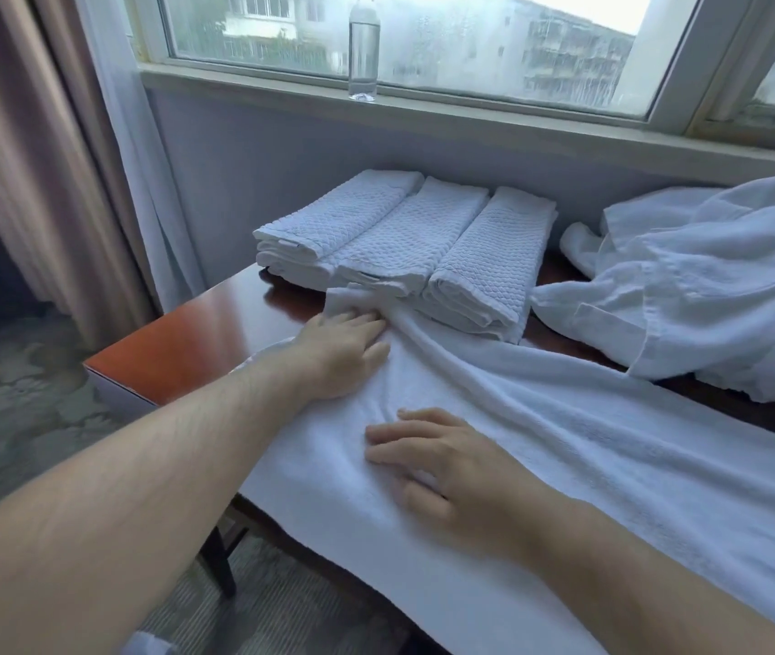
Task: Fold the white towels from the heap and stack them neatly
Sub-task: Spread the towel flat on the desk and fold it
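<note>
Forearms come in from the bottom, left hand (343,352) and right hand (447,470) both flat on a big plush towel (612,442) spread over the glossy wood table (196,342). Fingers straight, palms down, gripping nothing, just pressing imo. Progress: 3 waffle-weave folded towels (404,248) sit side by side at the back, touching its bunched far corner. The heap (707,286) on the right is crumpled, thinner-looking stuff w/ hems, so prob plenty left. Current one's not folded yet.

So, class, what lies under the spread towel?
The spread towel lies on the reddish wooden table, bare at its left corner. The tabletop beneath the towel is covered.
</note>
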Action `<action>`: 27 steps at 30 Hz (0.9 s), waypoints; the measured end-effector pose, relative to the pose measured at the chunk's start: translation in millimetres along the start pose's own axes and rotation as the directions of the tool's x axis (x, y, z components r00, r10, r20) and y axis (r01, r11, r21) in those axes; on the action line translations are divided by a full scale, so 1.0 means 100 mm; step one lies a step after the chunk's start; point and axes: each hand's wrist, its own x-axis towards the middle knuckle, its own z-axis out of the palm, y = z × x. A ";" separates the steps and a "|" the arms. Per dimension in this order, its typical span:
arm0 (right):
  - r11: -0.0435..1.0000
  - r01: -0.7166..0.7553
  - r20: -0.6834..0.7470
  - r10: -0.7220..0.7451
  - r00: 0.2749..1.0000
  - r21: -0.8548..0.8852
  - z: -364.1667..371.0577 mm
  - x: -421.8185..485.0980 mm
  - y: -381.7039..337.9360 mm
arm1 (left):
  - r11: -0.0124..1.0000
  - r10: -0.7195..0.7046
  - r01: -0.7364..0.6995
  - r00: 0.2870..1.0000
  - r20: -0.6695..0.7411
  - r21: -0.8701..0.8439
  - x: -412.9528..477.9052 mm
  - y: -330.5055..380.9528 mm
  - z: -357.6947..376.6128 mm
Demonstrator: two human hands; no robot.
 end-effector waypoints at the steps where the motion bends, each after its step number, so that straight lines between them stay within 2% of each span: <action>1: 0.996 -0.027 -0.046 0.031 0.998 0.082 -0.04 -0.01 0.00 | 0.999 -0.001 0.002 1.000 -0.028 0.039 -0.05 -0.05 0.03; 3: 0.980 -0.160 -0.263 0.187 0.946 0.121 -0.13 0.01 0.08 | 0.996 -0.012 0.016 0.999 -0.047 0.084 -0.17 -0.16 0.07; 4: 0.962 -0.266 -0.354 0.271 0.895 0.062 -0.17 0.03 0.13 | 0.996 -0.023 0.026 0.999 -0.030 0.087 -0.25 -0.20 0.09; 5: 0.923 -0.383 -0.377 0.349 0.858 -0.019 -0.21 0.04 0.18 | 0.995 -0.039 0.038 0.999 0.005 0.087 -0.33 -0.24 0.12; 6: 0.874 -0.476 -0.338 0.423 0.841 -0.091 -0.22 0.05 0.23 | 0.994 -0.064 0.060 0.997 0.052 0.090 -0.42 -0.26 0.13; 8: 0.831 -0.526 -0.170 0.500 0.849 -0.182 -0.19 0.06 0.27 | 0.986 -0.148 0.137 0.982 0.119 0.097 -0.54 -0.25 0.11; 10: 0.847 -0.486 -0.056 0.486 0.872 -0.218 -0.13 0.07 0.29 | 0.974 -0.211 0.204 0.975 0.066 0.101 -0.53 -0.14 0.06; 11: 0.863 -0.472 -0.054 0.471 0.881 -0.178 -0.13 0.07 0.30 | 0.978 -0.194 0.194 0.981 -0.010 0.075 -0.49 -0.02 0.05; 13: 0.868 -0.497 -0.196 0.483 0.853 -0.025 -0.20 0.03 0.35 | 0.998 -0.069 0.065 0.979 -0.191 -0.026 -0.38 0.27 0.04; 14: 0.844 -0.537 -0.311 0.511 0.802 0.002 -0.27 -0.01 0.39 | 0.998 0.000 -0.015 0.966 -0.258 -0.058 -0.33 0.43 0.05; 16: 0.746 -0.660 -0.484 0.546 0.684 -0.091 -0.40 -0.14 0.54 | 0.994 0.042 -0.070 0.957 -0.288 -0.086 -0.21 0.66 0.06; 17: 0.681 -0.716 -0.487 0.578 0.655 -0.153 -0.45 -0.20 0.62 | 0.995 0.010 -0.033 0.970 -0.244 -0.092 -0.15 0.72 0.07; 19: 0.599 -0.767 -0.323 0.696 0.641 -0.230 -0.48 -0.30 0.72 | 0.990 -0.123 0.118 0.990 -0.062 -0.078 -0.06 0.76 0.10; 21: 0.613 -0.755 -0.166 0.740 0.652 -0.233 -0.42 -0.35 0.77 | 0.975 -0.216 0.218 0.975 0.053 -0.035 -0.07 0.74 0.17; 27: 0.666 -0.705 -0.112 0.703 0.703 -0.246 -0.22 -0.48 0.70 | 0.966 -0.257 0.256 0.964 0.076 0.016 -0.38 0.68 0.31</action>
